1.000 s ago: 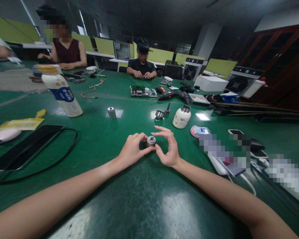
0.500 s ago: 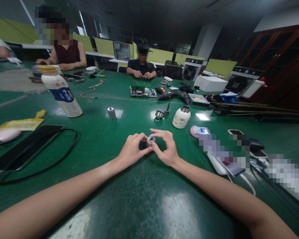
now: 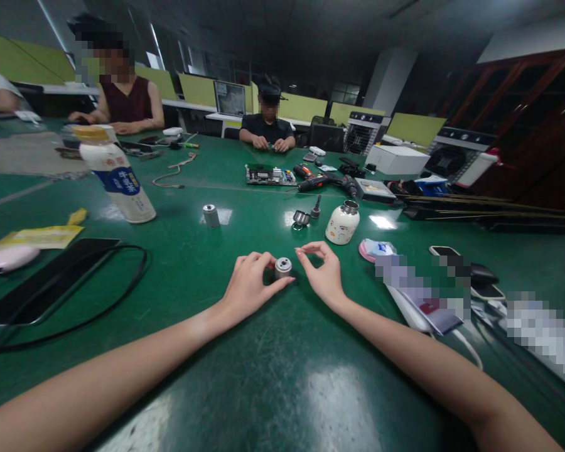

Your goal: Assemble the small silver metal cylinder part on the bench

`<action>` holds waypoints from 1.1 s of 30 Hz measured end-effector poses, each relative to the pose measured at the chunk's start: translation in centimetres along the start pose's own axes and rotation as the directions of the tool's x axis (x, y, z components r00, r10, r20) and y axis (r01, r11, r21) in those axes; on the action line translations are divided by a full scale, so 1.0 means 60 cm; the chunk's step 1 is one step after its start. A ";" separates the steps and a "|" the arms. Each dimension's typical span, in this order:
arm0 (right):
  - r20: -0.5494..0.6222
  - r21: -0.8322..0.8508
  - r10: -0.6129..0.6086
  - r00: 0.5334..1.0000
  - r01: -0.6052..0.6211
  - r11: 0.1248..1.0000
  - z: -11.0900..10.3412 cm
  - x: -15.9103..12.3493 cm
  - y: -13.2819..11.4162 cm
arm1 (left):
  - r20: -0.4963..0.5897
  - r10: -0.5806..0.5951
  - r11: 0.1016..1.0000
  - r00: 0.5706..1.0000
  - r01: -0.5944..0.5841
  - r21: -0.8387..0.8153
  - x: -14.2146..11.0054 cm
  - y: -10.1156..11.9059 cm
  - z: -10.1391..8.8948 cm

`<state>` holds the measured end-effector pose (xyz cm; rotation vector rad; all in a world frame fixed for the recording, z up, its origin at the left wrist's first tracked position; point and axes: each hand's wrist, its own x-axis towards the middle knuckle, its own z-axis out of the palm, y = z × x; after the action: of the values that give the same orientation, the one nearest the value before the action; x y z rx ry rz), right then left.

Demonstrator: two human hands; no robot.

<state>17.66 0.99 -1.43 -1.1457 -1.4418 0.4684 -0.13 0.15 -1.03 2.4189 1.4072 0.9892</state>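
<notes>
Since the earlier frame, the person's right hand (image 3: 324, 276) has drawn off rightward from the metal cylinder (image 3: 284, 270), leaving its slotted or holed top in view. That hand's thumb and forefinger tips lie close together; whether they pinch anything is too small to tell. The left hand (image 3: 247, 282) is clamped around the cylinder, upright on the green table (image 3: 245, 376). Handling looks under way; how much is left cannot be told. Farther left, a gray cylinder (image 3: 211, 217) stands untouched; beyond both lies a circuit board (image 3: 269, 175).
</notes>
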 end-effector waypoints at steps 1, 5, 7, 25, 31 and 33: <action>0.041 -0.081 0.028 0.999 -0.024 0.996 -0.002 0.000 0.006 | -0.020 -0.021 1.000 1.000 0.021 0.020 -0.001 0.000 0.000; 0.123 -0.343 0.113 0.986 -0.064 0.937 -0.008 -0.004 0.020 | -0.079 -0.117 0.990 0.990 0.122 0.065 0.000 0.000 -0.001; 0.118 -0.346 0.113 0.986 -0.066 0.936 -0.008 -0.004 0.020 | -0.088 -0.134 0.988 0.987 0.140 0.063 0.001 0.000 -0.002; 0.138 0.214 -0.163 0.977 0.131 0.968 0.006 -0.014 -0.020 | 0.091 0.054 0.989 0.994 -0.040 -0.144 0.007 -0.004 -0.002; 0.119 0.249 -0.138 0.983 0.105 0.963 0.006 -0.016 -0.026 | 0.094 0.050 0.990 0.994 -0.036 -0.137 0.006 -0.002 -0.004; 0.099 0.250 -0.137 0.986 0.109 0.962 0.006 -0.016 -0.028 | 0.095 0.049 0.990 0.994 -0.035 -0.139 0.007 -0.002 -0.004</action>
<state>16.53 -0.46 -0.64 -0.8390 -1.4988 0.6137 -0.24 0.51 -0.74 2.3707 1.2191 0.9305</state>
